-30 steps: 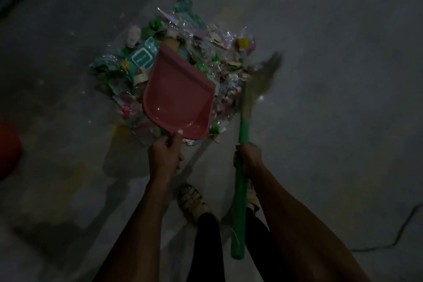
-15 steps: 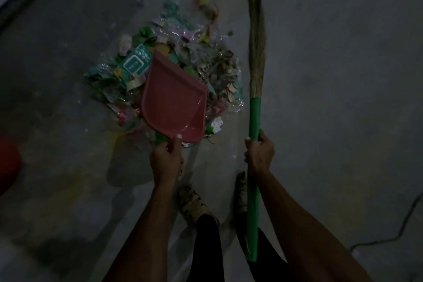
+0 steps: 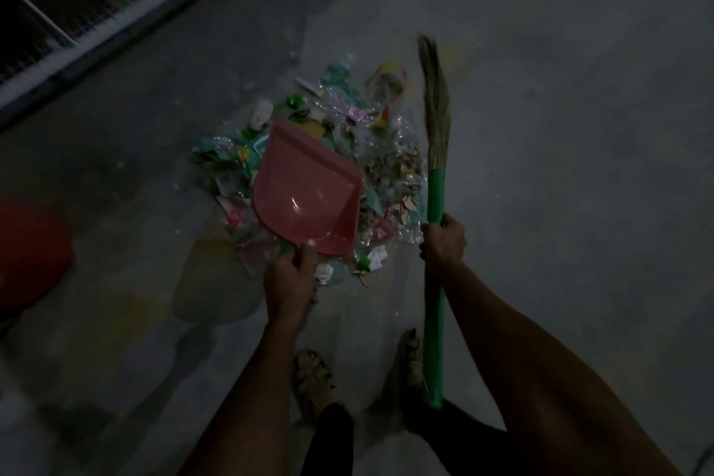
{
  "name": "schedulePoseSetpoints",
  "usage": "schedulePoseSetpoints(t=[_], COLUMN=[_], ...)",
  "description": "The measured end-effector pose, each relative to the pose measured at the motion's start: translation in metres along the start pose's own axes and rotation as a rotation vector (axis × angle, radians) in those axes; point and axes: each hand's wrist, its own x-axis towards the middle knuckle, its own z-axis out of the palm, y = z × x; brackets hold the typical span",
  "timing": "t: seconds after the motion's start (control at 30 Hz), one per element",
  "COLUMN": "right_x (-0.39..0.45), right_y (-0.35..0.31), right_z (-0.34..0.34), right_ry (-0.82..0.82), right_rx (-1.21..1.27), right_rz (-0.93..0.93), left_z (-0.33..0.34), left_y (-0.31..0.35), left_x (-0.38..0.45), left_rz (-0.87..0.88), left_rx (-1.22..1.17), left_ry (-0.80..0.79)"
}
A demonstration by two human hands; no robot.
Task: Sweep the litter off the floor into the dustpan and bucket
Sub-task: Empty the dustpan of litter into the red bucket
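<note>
From the head view my left hand point(image 3: 290, 282) is clenched round the handle of the pink dustpan point(image 3: 305, 191), thumb laid along it; the pan is tilted over the near left part of the litter point(image 3: 382, 166), which lies heaped on the dim grey floor point(image 3: 579, 127); my right hand point(image 3: 442, 241) grasps the green shaft of the broom point(image 3: 434, 182), its bristles pointing away along the heap's right side; the red bucket point(image 3: 29, 255) sits at the left edge of the floor, well apart; my sandalled feet point(image 3: 313, 379) stand just below.

Pink dustpan point(image 3: 305, 189), green-handled broom point(image 3: 434, 205), multicoloured litter point(image 3: 382, 166), red bucket point(image 3: 31, 255), grey floor point(image 3: 579, 127)
</note>
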Motion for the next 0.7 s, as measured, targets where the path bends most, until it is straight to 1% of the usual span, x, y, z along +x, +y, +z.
schedulePoseSetpoints(t=[0.1,0.2,0.3,0.5,0.6,0.7], right_x=[0.035,0.08,0.135,0.238,0.261,0.252], right_y=[-0.02,-0.038,-0.058,-0.098,-0.113,-0.11], right_z=[0.003,0.004,0.009,0.011,0.016,0.019], right_ry=[-0.029,-0.046,-0.101,-0.145,-0.218,-0.299], right_rx=[-0.028,-0.079,-0.118,-0.334,-0.438,-0.486], right_rz=[-0.007,-0.001,-0.004,-0.099,-0.114,-0.083], left_z=[0.013,0.041,0.073,0.152,0.185,0.209], left_y=[0.014,0.023,0.043,0.069,0.069,0.071], left_x=[0.024,0.051,0.074,0.11,0.118,0.111], left_rz=[-0.007,-0.008,-0.054,-0.176,-0.211,-0.285], left_rx=[0.0,-0.001,-0.047,-0.194,-0.223,-0.279], left_ry=[0.006,-0.003,0.029,0.047,0.06,0.073])
